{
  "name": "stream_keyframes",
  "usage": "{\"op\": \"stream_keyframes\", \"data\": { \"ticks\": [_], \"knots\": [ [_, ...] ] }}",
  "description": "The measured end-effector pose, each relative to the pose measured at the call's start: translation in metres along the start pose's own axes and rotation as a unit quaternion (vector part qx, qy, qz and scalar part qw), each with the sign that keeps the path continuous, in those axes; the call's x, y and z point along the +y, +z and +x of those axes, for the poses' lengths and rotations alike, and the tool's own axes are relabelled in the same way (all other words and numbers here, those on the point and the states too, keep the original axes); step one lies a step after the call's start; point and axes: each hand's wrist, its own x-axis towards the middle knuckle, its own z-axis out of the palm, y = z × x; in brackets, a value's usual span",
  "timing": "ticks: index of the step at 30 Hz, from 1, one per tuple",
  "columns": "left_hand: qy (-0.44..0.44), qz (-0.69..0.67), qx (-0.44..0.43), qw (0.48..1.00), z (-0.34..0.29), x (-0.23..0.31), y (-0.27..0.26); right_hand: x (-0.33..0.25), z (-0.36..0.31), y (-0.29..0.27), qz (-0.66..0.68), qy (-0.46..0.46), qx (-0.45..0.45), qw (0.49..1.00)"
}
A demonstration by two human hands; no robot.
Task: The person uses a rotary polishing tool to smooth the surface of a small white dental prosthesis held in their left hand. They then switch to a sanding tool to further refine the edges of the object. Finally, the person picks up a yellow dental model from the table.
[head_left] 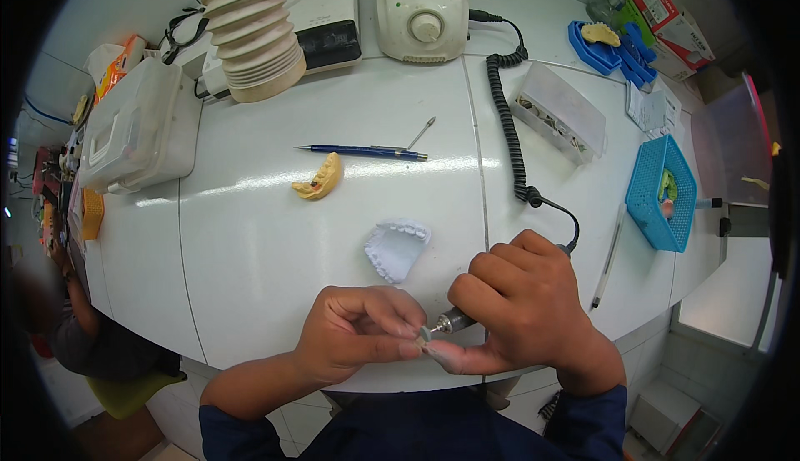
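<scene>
My right hand (pixel 525 303) is wrapped round a rotary handpiece (pixel 455 320), whose tip carries a small greenish grinding wheel (pixel 426 333). Its thumb reaches toward my left fingertips. My left hand (pixel 362 328) pinches a tiny piece against the wheel; the fingers mostly hide it, so its kind cannot be made out. Just beyond my hands lies a white plaster dental cast (pixel 398 249) with a row of teeth. Farther off, a yellow partial dental cast (pixel 320 178) rests near a blue mechanical pencil (pixel 362 153) and a small metal bur (pixel 422 132).
A coiled black cord (pixel 510 119) runs from the handpiece to a cream control box (pixel 422 13). A ribbed suction hose (pixel 254 36) hangs at back left beside a plastic case (pixel 142 128). On the right are a clear box (pixel 560 111), a pen (pixel 609 257) and a blue basket (pixel 661 194). Another person (pixel 79 315) sits far left.
</scene>
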Motion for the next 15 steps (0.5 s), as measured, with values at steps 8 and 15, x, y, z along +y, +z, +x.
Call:
{"op": "stream_keyframes", "data": {
  "ticks": [8, 15],
  "knots": [
    [-0.004, -0.012, 0.01, 1.0, -0.0006, -0.0008, 0.0004, -0.0007, 0.0, 0.0012, -0.008, 0.003, -0.003, 1.0],
    [-0.007, -0.027, 0.018, 0.999, -0.0009, -0.0007, 0.0017, -0.0005, 0.0002, 0.0035, -0.006, 0.003, 0.012, 1.0]
  ]
}}
